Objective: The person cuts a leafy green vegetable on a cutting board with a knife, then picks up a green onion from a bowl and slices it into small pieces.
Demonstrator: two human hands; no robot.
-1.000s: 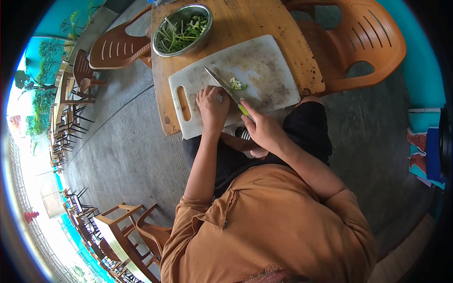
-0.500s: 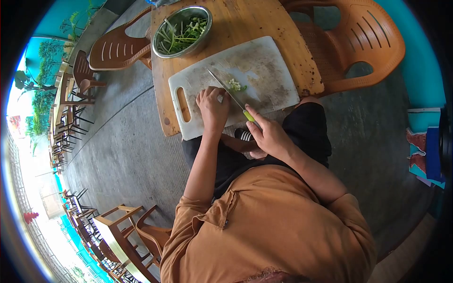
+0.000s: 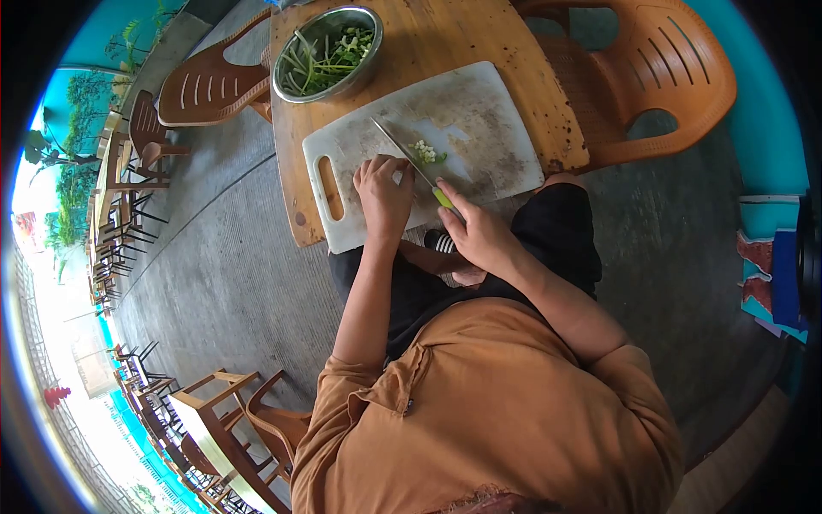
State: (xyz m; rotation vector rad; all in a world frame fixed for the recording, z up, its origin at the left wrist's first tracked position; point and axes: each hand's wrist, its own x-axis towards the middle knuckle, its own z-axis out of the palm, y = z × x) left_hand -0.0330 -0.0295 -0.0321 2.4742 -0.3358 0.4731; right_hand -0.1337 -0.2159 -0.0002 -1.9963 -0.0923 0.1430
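A white, stained cutting board with a handle slot lies at the table's near edge. My right hand is closed round the green handle of a knife, whose blade slants up and left over the board. Just left of the blade, my left hand rests on the board with its fingers curled and pinched; what they hold is hidden. Chopped pale and green pieces lie right of the blade. Behind the board's left part stands a metal bowl of cut green vegetables.
The wooden table carries the board and bowl. An orange plastic chair stands at its right, a brown chair at its left. My knees are under the board's near edge. More tables and chairs line the far left.
The knife and my right hand have shifted slightly left and up, with the handle now closer to the board. My left hand stays in nearly the same place.
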